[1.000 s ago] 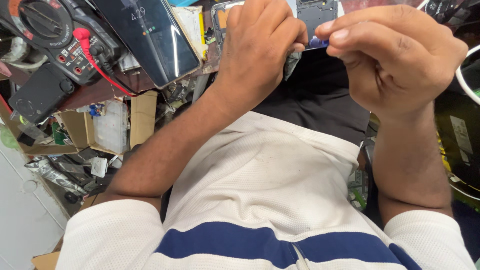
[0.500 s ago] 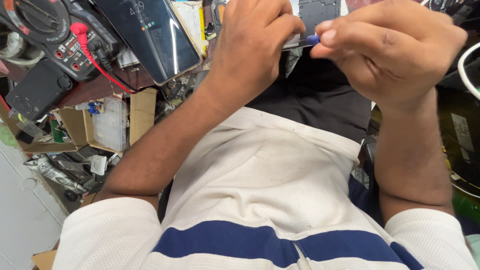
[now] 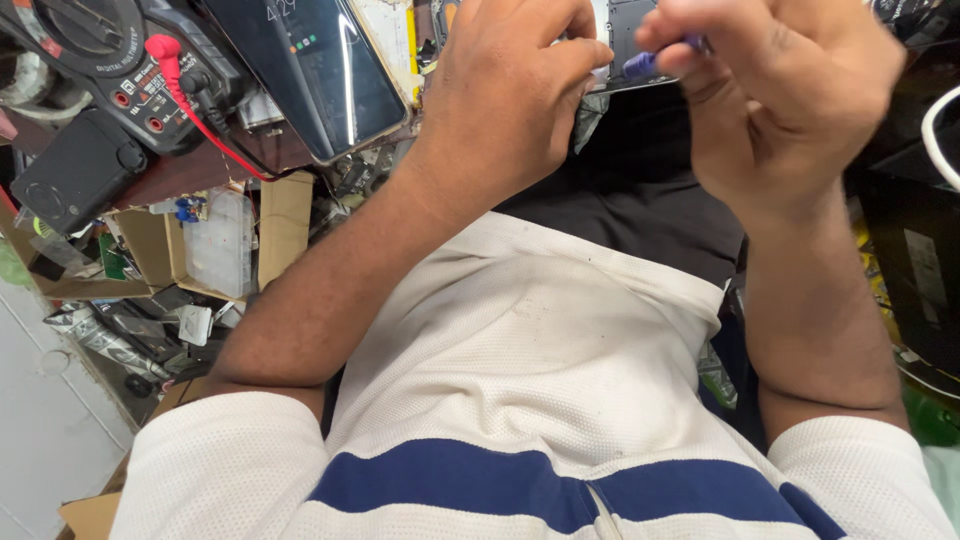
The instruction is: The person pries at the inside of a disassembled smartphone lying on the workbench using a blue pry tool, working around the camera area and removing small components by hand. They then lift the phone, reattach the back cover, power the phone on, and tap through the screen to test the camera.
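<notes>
My left hand (image 3: pixel 505 95) is curled around the edge of an opened phone-like device (image 3: pixel 628 35) with a grey inner plate, held at the top of the view above a black cloth (image 3: pixel 650 190). My right hand (image 3: pixel 790 95) pinches a small blue-handled tool (image 3: pixel 642 64) between thumb and fingers. The tool's end lies against the device's lower edge, right beside my left fingertips. Most of the device is hidden by both hands and cut off by the frame's top.
A multimeter (image 3: pixel 85 45) with a red lead (image 3: pixel 200 120) and a dark-screened phone (image 3: pixel 320 75) lie at the upper left. Below them are a black box (image 3: pixel 75 170), cardboard boxes (image 3: pixel 285 225) and a clear plastic case (image 3: pixel 215 245). A white cable (image 3: pixel 932 125) curves at the right edge.
Both hands have shifted slightly up in the view. My right hand has turned and the blue tool now shows between its fingertips at the device's edge.
</notes>
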Motion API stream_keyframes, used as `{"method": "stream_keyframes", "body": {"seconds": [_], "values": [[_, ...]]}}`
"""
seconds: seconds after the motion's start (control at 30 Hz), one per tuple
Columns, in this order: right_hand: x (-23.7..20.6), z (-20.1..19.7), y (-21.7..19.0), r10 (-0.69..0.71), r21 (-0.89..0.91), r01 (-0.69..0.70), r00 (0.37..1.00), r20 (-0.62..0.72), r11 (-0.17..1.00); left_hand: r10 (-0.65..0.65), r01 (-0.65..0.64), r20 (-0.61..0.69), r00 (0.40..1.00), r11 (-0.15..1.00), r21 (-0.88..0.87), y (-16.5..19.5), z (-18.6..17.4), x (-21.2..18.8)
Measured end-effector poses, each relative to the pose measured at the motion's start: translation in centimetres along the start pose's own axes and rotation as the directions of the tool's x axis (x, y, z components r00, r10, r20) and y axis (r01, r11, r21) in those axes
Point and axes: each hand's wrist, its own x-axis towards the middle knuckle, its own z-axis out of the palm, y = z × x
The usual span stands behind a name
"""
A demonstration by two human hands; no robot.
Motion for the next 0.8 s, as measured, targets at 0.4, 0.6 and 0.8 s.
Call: {"method": "stream_keyframes", "body": {"seconds": [0.4,0.6,0.8], "values": [[0.2,0.2,-0.3,0.031,-0.035,-0.030,0.999,0.015,0.999,-0.022,0.022,-0.019,1.000,1.000,0.010,0.1,0.3,-0.1],[-0.2,0.4,-0.9,0.094,-0.136,-0.096,0.995,-0.023,0.986,-0.030,0.031,-0.027,0.999,0.999,0.012,-0.1,0.5,-0.3],[0.4,1.2,-1.1,0.057,-0.053,-0.058,0.998,-0.030,0.997,-0.025,0.025,-0.013,1.000,0.999,0.020,0.1,0.4,0.2]]}}
